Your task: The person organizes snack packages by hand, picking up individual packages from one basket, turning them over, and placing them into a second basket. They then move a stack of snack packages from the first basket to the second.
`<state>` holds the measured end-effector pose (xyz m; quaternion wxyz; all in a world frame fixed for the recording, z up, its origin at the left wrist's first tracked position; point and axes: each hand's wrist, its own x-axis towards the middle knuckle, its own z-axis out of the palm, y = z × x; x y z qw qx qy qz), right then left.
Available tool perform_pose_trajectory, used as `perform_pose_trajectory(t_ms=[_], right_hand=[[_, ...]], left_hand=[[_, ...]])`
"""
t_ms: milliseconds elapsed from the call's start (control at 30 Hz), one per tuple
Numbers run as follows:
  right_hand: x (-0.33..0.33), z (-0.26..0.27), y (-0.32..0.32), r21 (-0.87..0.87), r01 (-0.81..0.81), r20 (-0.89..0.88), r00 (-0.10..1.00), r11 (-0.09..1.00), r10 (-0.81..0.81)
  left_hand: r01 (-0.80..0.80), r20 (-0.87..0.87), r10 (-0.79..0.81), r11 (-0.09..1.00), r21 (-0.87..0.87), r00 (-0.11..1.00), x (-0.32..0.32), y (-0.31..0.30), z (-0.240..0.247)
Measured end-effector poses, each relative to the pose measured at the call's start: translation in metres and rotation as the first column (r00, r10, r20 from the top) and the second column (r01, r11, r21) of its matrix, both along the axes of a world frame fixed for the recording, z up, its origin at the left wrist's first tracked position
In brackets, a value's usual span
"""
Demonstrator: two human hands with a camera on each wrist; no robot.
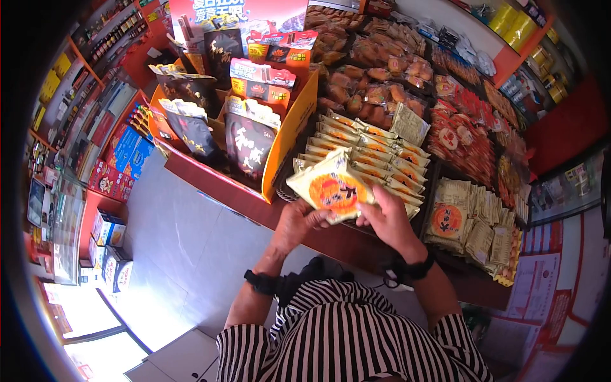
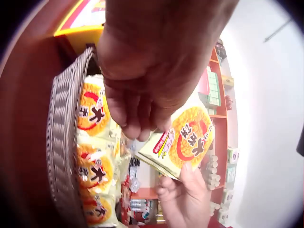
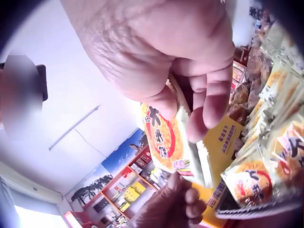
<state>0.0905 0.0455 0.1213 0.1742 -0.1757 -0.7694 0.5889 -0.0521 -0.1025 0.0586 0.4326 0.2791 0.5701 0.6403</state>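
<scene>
Both hands hold a pale yellow rice cracker packet [image 1: 332, 190], with a round orange cracker printed on its front. My left hand [image 1: 294, 224] pinches its lower left corner between thumb and fingers. At the right corner, my right hand [image 1: 393, 223] grips it, thumb on the printed face and fingers behind. In the right wrist view, a second pale wrapper edge [image 3: 205, 164] shows close behind the front one. Just beyond the hands, rows of matching packets [image 1: 398, 170] stand in a grey woven basket [image 2: 58, 137]. The held packet is tilted above the basket's near side.
An orange display box [image 1: 294, 130] of black snack pouches stands left of the basket. To the right lie small beige packets [image 1: 474, 239], with red-wrapped snacks [image 1: 461, 137] and bagged breads [image 1: 366, 89] behind. The counter's dark red edge [image 1: 223, 198] runs before me; shelves [image 1: 95, 70] line the left.
</scene>
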Motion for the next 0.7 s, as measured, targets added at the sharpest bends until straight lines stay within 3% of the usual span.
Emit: perform_pose_trajectory(t_ms=[33, 100, 167, 233, 267, 333, 400, 467, 533, 600, 700], right_hand=[[-0.008, -0.005, 0.007, 0.086, 0.043, -0.003, 0.999, 0.995, -0.043], [-0.021, -0.006, 0.018, 0.251, 0.130, -0.003, 0.991, 0.959, -0.134], [-0.028, -0.008, 0.023, 0.363, 0.113, 0.025, 0.991, 0.925, -0.131], [-0.035, -0.017, 0.020, 0.463, 0.047, 0.097, 0.990, 0.885, -0.103], [-0.040, -0.020, 0.017, 0.496, 0.001, 0.156, 0.984, 0.869, -0.090], [-0.048, -0.032, 0.011, 0.619, -0.048, 0.109, 0.994, 0.784, -0.025], [-0.053, -0.039, 0.007, 0.658, -0.117, 0.190, 0.982, 0.744, -0.013], [-0.057, -0.051, 0.006, 0.679, -0.142, 0.230, 0.973, 0.721, -0.025], [-0.063, -0.062, 0.006, 0.699, -0.164, 0.264, 0.964, 0.696, -0.039], [-0.067, -0.070, 0.004, 0.682, -0.152, 0.262, 0.964, 0.715, -0.046], [-0.072, -0.073, 0.010, 0.700, -0.185, 0.291, 0.956, 0.690, -0.040]], left_hand=[[-0.068, -0.006, 0.068, 0.997, 0.040, 0.998, -0.010, -0.001, -0.013], [-0.233, -0.100, 0.225, 0.970, -0.072, 0.969, -0.024, -0.010, -0.017], [-0.295, -0.168, 0.272, 0.947, -0.128, 0.947, -0.033, -0.021, -0.030], [-0.409, -0.401, 0.336, 0.906, -0.111, 0.852, -0.036, -0.028, -0.035], [-0.407, -0.399, 0.335, 0.907, -0.110, 0.854, -0.034, -0.028, -0.037], [-0.412, -0.664, 0.295, 0.911, -0.021, 0.687, -0.026, -0.026, -0.029], [-0.397, -0.669, 0.268, 0.917, -0.044, 0.693, -0.024, -0.023, -0.029], [-0.343, -0.839, 0.226, 0.938, 0.050, 0.495, -0.025, -0.019, -0.036], [-0.329, -0.865, 0.199, 0.943, 0.041, 0.461, -0.028, -0.016, -0.034], [-0.325, -0.943, 0.136, 0.945, 0.032, 0.303, -0.032, -0.012, -0.034], [-0.319, -0.977, 0.042, 0.947, -0.027, 0.208, -0.036, -0.008, -0.032]])
